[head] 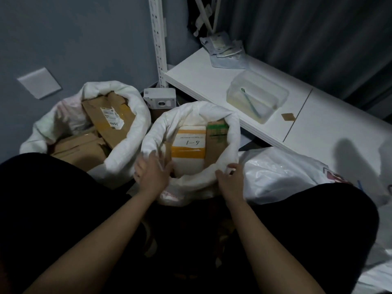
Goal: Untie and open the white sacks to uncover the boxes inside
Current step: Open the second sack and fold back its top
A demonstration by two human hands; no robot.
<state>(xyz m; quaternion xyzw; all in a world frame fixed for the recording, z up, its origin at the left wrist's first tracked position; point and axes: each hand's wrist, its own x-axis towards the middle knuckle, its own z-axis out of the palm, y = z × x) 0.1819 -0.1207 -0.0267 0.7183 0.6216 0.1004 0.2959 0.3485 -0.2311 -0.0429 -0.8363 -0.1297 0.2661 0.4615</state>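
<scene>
Two white sacks stand open on the floor in front of me. The middle sack (231, 132) has its rim rolled down, showing a white box with orange tape (188, 145) marked "1-9" and a brown box with green print (216, 136). My left hand (151, 174) grips the sack's near-left rim. My right hand (230, 180) grips the near-right rim, fingers curled over the fabric. The left sack (137, 115) is rolled open too, with several brown cardboard boxes (108, 117) inside. A third white sack (282, 172) lies at the right; its mouth is not in view.
A low white shelf (203, 81) runs along the right, carrying a clear plastic tub (257, 96) and some packets (224, 50). A small white box (160, 99) sits behind the sacks by a perforated shelf post (158, 39). My dark-clothed knees flank the middle sack.
</scene>
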